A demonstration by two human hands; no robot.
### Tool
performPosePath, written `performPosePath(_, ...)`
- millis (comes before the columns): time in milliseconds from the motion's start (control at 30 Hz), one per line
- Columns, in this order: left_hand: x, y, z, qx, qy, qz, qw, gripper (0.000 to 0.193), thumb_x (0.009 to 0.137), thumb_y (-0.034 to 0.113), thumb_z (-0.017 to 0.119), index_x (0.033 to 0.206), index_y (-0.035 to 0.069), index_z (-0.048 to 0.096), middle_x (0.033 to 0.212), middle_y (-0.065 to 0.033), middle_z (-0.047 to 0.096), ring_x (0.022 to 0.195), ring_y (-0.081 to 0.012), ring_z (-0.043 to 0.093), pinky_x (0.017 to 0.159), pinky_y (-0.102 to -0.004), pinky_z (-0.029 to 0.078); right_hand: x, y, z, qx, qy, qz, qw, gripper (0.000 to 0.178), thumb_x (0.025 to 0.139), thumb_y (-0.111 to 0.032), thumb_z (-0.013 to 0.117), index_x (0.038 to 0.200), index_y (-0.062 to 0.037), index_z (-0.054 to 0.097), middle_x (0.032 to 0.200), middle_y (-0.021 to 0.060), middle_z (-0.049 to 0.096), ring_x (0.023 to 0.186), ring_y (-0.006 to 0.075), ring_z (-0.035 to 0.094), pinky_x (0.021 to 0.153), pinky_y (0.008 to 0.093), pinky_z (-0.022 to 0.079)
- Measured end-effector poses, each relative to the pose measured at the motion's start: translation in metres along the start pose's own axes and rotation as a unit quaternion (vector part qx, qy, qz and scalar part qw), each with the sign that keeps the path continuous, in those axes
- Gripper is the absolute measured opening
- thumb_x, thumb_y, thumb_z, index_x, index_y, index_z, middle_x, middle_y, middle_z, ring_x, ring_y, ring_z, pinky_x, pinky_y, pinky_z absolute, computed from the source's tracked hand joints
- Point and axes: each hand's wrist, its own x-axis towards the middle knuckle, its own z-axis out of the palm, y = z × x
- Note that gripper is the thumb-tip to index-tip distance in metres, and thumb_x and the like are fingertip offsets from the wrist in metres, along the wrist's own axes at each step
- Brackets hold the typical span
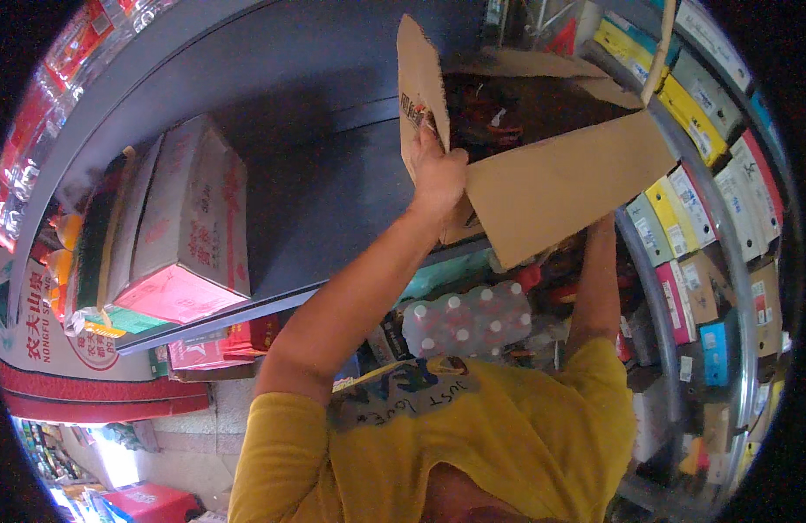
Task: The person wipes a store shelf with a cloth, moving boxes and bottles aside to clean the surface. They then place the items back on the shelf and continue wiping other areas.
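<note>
The left hand [438, 179] was clasped on the raised left flap [420, 87] of an open cardboard box [586, 179], its fingers lying against the printed face. The right forearm [599, 283] reached up from below on the other side, but the right hand [601, 224] was almost wholly covered by the wide near flap, so whether it gripped the box could not be told. The box was held up at the right end of a dark grey shelf [316, 196], its top open and its flaps spread outward. Inside lay dark reddish things [486, 118], too dim to make out.

On the left part of the shelf stood a worn carton [198, 209], pale with red print and a pink near side, well apart from the left hand. Below the box, between the two arms, was a wrapped pack of bottles [466, 321] with white round tops. To the right, many coloured boxes [715, 353] were stacked behind curved metal rails [667, 305]. The person wore a yellow shirt [507, 436]
</note>
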Motion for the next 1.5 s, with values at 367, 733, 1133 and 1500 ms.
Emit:
performPosePath(367,-0.013,0.024,0.018,0.185,0.087,0.231,0.951,0.078,0.064,-0.001,0.051,0.133,0.002,0.015,0.132,-0.0241,0.021,0.123,-0.0403,0.02,0.1,-0.0395,0.02,0.005,0.011,-0.016,-0.007,-0.027,0.005,1.0,0.042,0.083,-0.036,0.049,0.114,-0.0085,0.047,0.11,0.0086,0.052,0.094,0.0282,0.052,0.073,0.0378,0.046)
performPosePath(733,-0.017,0.047,0.017,0.42,0.015,0.202,0.884,0.077,0.066,0.002,0.051,0.134,0.015,0.018,0.134,-0.0137,0.025,0.123,-0.0357,0.024,0.097,-0.0501,0.021,-0.11,0.059,-0.091,-0.475,-0.245,0.08,0.841,0.046,0.081,-0.037,0.052,0.115,-0.0068,0.047,0.109,0.0091,0.052,0.093,0.0253,0.052,0.077,0.0368,0.044)
performPosePath(1133,-0.018,0.049,0.021,0.439,0.037,0.196,0.876,0.064,0.075,0.007,0.044,0.134,0.019,0.02,0.136,-0.0111,0.024,0.124,-0.0337,0.023,0.096,-0.0571,0.017,-0.287,0.196,0.174,-0.65,-0.495,-0.334,0.471,0.042,0.081,-0.032,0.05,0.118,-0.012,0.046,0.122,0.0131,0.044,0.111,0.0288,0.042,0.093,0.0428,0.031)
performPosePath(1500,-0.003,0.049,0.008,0.447,-0.035,0.344,0.825,0.057,0.076,0.008,0.043,0.131,0.019,0.03,0.136,-0.0112,0.027,0.122,-0.0344,0.028,0.097,-0.0577,0.016,-0.208,0.345,0.218,-0.653,-0.386,-0.536,0.371,0.044,0.078,-0.034,0.05,0.117,-0.0141,0.047,0.118,0.012,0.045,0.108,0.0295,0.042,0.089,0.0466,0.034)
